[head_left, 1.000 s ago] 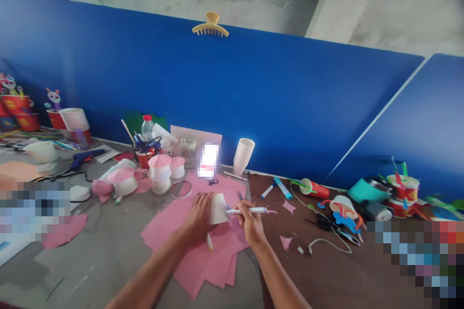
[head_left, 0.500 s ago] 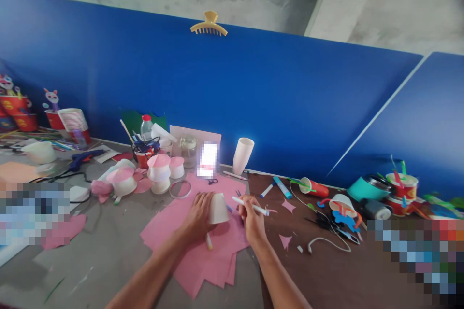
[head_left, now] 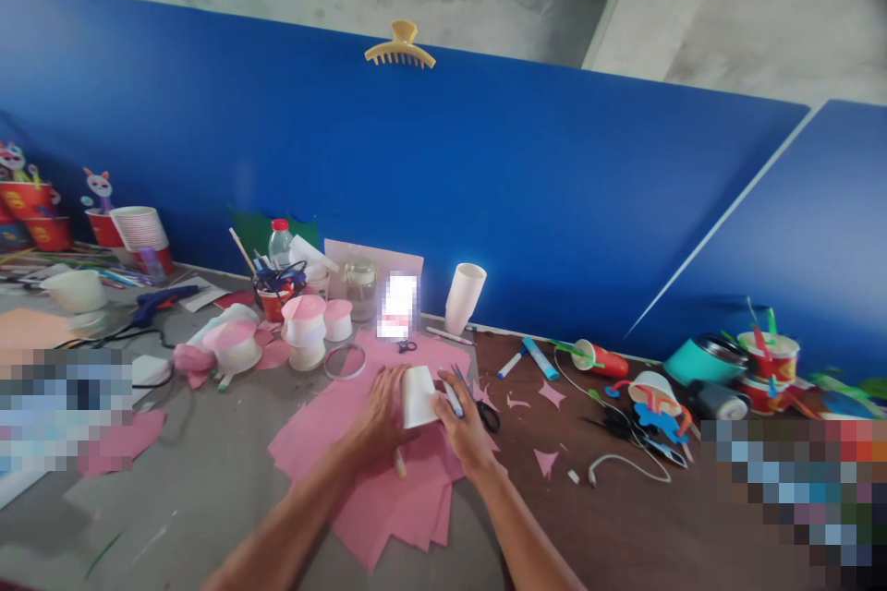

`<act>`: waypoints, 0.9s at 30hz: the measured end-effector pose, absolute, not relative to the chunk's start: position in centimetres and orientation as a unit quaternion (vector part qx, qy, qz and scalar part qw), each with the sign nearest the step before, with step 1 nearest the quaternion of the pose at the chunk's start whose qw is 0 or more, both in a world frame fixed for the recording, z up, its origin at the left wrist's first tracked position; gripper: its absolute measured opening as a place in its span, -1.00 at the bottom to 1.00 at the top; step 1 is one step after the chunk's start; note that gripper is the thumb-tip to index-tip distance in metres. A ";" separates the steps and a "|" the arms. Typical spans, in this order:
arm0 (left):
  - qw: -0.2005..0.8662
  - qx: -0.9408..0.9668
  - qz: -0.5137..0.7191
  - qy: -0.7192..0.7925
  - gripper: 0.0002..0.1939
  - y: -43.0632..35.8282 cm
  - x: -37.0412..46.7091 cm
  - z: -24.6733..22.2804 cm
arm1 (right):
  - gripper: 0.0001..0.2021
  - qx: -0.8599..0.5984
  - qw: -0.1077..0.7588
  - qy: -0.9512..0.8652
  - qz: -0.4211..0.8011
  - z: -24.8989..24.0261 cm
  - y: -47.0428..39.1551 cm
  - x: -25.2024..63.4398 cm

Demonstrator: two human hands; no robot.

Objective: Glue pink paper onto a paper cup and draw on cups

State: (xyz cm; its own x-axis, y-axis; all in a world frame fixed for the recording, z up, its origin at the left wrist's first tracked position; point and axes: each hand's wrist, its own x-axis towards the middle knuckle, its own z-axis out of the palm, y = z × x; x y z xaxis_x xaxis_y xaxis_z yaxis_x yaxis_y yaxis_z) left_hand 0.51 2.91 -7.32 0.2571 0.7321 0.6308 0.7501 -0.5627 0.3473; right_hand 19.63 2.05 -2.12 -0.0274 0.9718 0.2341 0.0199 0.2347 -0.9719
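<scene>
A white paper cup (head_left: 419, 397) lies on its side over a pile of pink paper (head_left: 388, 499). Around its left end wraps my left hand (head_left: 380, 411). On the cup's right side rest the fingers of my right hand (head_left: 466, 425), and the white pen (head_left: 452, 395) has dropped to the paper or lies under those fingers; which one I cannot tell. Black-handled scissors (head_left: 489, 416) lie just right of my right hand. A yellow-tipped marker (head_left: 400, 464) is below the cup.
Behind the paper stand a lit phone (head_left: 397, 305), a glass jar (head_left: 360, 289) and stacked white cups (head_left: 464, 297). Pink-topped cups (head_left: 304, 332) are on the left. Blue markers (head_left: 540, 359), pink scraps (head_left: 546, 462) and a white cable (head_left: 627, 459) lie right. A blue panel (head_left: 485, 166) rises behind.
My right hand has moved left against the cup, and the pen no longer sticks out to the right. The scissors beside that hand have come into view.
</scene>
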 end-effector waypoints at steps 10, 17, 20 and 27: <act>0.016 -0.805 -0.361 -0.470 -0.10 2.7 0.8 -7.0 | -0.53 -0.444 0.540 -0.648 0.301 -3.4 2.1 19.2; -0.013 -0.793 -0.380 -0.477 -0.19 2.6 1.1 -5.7 | -0.53 -0.418 0.581 -0.548 0.433 -0.7 2.0 20.3; -0.012 -0.795 -0.388 -0.466 -0.21 2.6 1.1 -5.7 | -0.54 -0.398 0.573 -0.517 0.496 0.1 1.8 20.5; -0.015 -0.789 -0.406 -0.461 -0.24 2.5 0.9 -5.6 | -0.51 -0.384 0.592 -0.484 0.518 -0.1 2.0 20.3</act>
State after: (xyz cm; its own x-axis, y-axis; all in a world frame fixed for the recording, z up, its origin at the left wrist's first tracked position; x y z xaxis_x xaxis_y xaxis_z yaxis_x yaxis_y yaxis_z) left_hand 0.95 2.50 -5.65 0.2458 0.7395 0.6266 0.7144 -0.5751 0.3986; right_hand 20.29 2.00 -0.09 -0.0042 0.9846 0.1749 -0.2417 0.1688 -0.9556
